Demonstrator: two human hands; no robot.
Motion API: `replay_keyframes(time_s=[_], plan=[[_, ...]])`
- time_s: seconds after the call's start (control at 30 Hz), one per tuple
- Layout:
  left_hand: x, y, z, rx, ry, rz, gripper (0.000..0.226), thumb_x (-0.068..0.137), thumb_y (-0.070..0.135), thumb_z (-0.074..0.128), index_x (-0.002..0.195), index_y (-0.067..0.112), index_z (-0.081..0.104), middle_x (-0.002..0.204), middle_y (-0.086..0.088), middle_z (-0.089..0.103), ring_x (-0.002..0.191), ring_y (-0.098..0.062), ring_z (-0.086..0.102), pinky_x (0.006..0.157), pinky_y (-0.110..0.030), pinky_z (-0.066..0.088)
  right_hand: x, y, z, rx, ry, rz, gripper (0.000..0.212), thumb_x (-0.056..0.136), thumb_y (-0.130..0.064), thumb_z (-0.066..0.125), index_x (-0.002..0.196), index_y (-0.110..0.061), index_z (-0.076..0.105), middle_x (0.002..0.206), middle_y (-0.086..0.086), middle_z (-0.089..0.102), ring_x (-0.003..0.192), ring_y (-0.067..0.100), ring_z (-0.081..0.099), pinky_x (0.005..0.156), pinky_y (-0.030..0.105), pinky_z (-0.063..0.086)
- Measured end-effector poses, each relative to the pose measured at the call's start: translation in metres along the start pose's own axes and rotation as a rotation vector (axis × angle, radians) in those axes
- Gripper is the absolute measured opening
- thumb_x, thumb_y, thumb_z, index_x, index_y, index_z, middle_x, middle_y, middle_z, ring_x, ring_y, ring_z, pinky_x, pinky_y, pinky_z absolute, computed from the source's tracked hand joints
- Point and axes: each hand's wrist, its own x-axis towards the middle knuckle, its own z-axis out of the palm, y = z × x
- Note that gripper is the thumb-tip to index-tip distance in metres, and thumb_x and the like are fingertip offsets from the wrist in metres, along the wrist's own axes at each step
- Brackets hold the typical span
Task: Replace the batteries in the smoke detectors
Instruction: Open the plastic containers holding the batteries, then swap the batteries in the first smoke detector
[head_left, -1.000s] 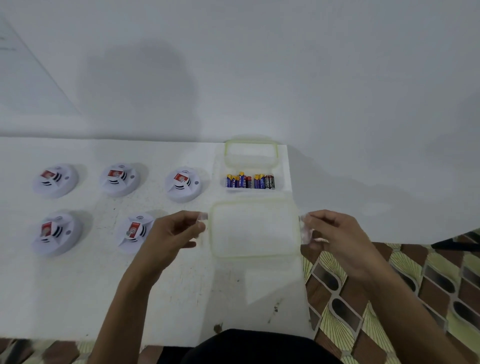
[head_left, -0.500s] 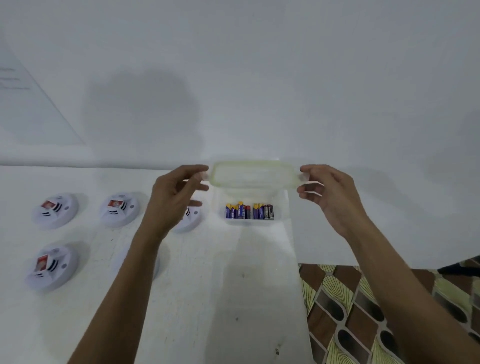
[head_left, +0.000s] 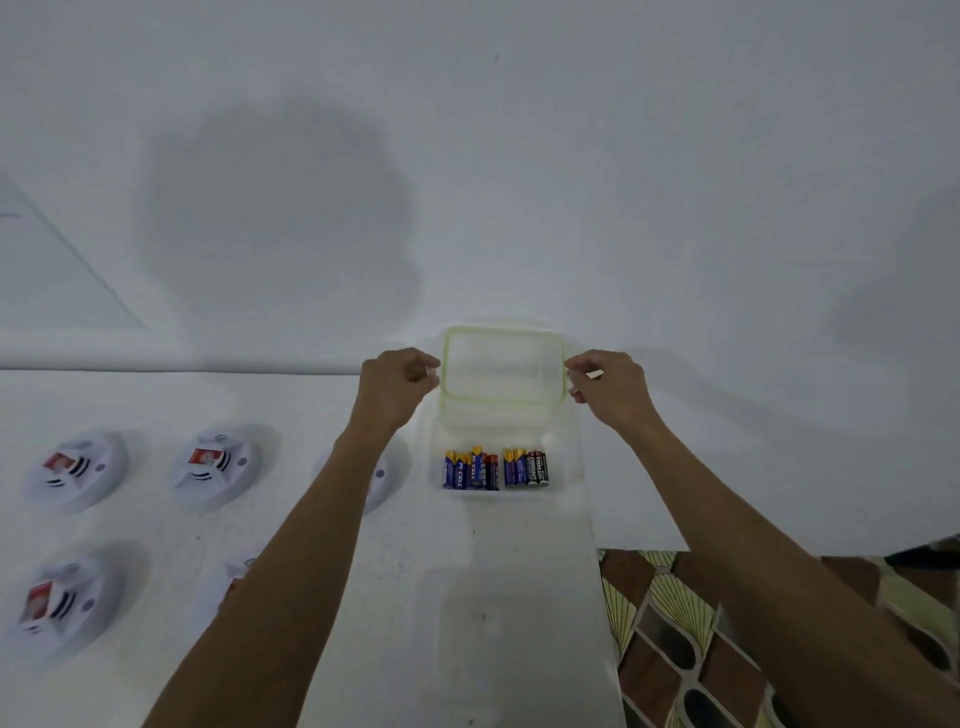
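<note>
- Clear rectangular green-rimmed plastic lid (head_left: 503, 371) pinched at both short ends by curled fingers of left hand (head_left: 397, 382) and right hand (head_left: 608, 387), tilted up behind box.
- Blue and black batteries (head_left: 496, 469) upright in open clear plastic box (head_left: 569, 467) on white desk (head_left: 467, 597).
- Round white smoke detectors (head_left: 215, 465) lying to the left.

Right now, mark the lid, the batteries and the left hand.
lid (head_left: 503, 366), head view, centre of its clear panel.
batteries (head_left: 493, 469), head view, middle of the row.
left hand (head_left: 397, 387), head view, back of the hand.

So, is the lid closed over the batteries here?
No, the left hand and right hand hold the lid behind the open container, batteries uncovered.
</note>
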Motion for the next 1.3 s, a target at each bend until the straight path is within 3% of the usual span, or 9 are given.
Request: replay_keyframes(time_s=[0.1, 0.2, 0.3, 0.47, 0.7, 0.93, 1.17, 1.3], plan=[[0.003, -0.011, 0.008, 0.049, -0.041, -0.030, 0.016, 0.078, 0.012, 0.073, 0.094, 0.015, 0.073, 0.086, -0.002, 0.073, 0.082, -0.011, 0.068, 0.081, -0.030, 0.057, 0.007, 0.012, 0.009, -0.078, -0.024, 0.005, 0.015, 0.093, -0.007, 0.059, 0.102, -0.007, 0.072, 0.097, 0.009, 0.070, 0.059, 0.012, 0.067, 0.059, 0.011, 0.054], [0.006, -0.016, 0.011, 0.122, -0.045, -0.043, 0.017, 0.078, 0.012, 0.073, 0.094, 0.015, 0.073, 0.085, 0.000, 0.071, 0.078, -0.007, 0.064, 0.073, -0.010, 0.048, 0.010, 0.015, 0.015, -0.163, -0.059, 0.012, 0.017, 0.094, -0.006, 0.057, 0.104, -0.007, 0.071, 0.098, 0.009, 0.070, 0.059, 0.012, 0.066, 0.057, 0.008, 0.051], [0.007, -0.022, 0.013, 0.234, -0.153, -0.105, 0.016, 0.077, 0.012, 0.071, 0.092, 0.016, 0.072, 0.081, 0.000, 0.070, 0.080, -0.011, 0.064, 0.074, -0.019, 0.049, 0.008, 0.018, 0.019, -0.254, -0.148, 0.063, 0.021, 0.094, -0.002, 0.054, 0.106, -0.005, 0.071, 0.102, 0.011, 0.071, 0.073, 0.024, 0.070, 0.059, 0.014, 0.049], [0.005, -0.026, 0.019, 0.335, -0.166, -0.117, 0.014, 0.079, 0.013, 0.066, 0.091, 0.018, 0.069, 0.085, -0.003, 0.072, 0.078, -0.015, 0.065, 0.076, -0.026, 0.051, 0.003, 0.021, 0.025, -0.330, -0.148, 0.043, 0.024, 0.093, -0.005, 0.053, 0.108, -0.008, 0.072, 0.110, 0.012, 0.070, 0.087, 0.027, 0.069, 0.084, 0.032, 0.055], [-0.004, -0.026, 0.012, 0.497, -0.172, -0.029, 0.020, 0.088, 0.030, 0.060, 0.107, 0.028, 0.066, 0.107, 0.003, 0.061, 0.097, -0.015, 0.057, 0.082, -0.030, 0.045, -0.009, 0.018, 0.020, -0.360, -0.113, 0.016, 0.026, 0.096, -0.011, 0.052, 0.118, -0.009, 0.067, 0.116, 0.012, 0.065, 0.104, 0.024, 0.061, 0.084, 0.022, 0.040], [-0.035, -0.021, -0.028, 0.448, -0.111, 0.159, 0.023, 0.087, 0.030, 0.062, 0.110, 0.029, 0.065, 0.100, 0.008, 0.062, 0.082, -0.008, 0.060, 0.078, -0.029, 0.048, -0.045, -0.015, 0.019, -0.326, 0.017, -0.151, 0.027, 0.095, -0.016, 0.053, 0.120, -0.012, 0.064, 0.115, 0.012, 0.055, 0.092, 0.023, 0.061, 0.077, 0.024, 0.041], [-0.094, -0.030, -0.077, 0.428, -0.087, 0.247, 0.024, 0.086, 0.026, 0.067, 0.109, 0.023, 0.067, 0.098, 0.005, 0.065, 0.079, -0.009, 0.061, 0.071, -0.027, 0.049, -0.111, -0.065, 0.046, -0.127, -0.122, -0.236, 0.021, 0.094, -0.015, 0.056, 0.111, -0.017, 0.068, 0.100, 0.002, 0.062, 0.083, 0.014, 0.060, 0.077, 0.025, 0.051], [-0.133, -0.057, -0.109, 0.429, -0.130, 0.180, 0.027, 0.086, 0.030, 0.066, 0.113, 0.023, 0.065, 0.104, 0.002, 0.066, 0.085, -0.009, 0.059, 0.070, -0.020, 0.045, -0.155, -0.088, 0.083, -0.120, -0.211, -0.301, 0.021, 0.092, -0.013, 0.058, 0.109, -0.016, 0.071, 0.095, 0.001, 0.063, 0.073, 0.010, 0.058, 0.071, 0.006, 0.044]])
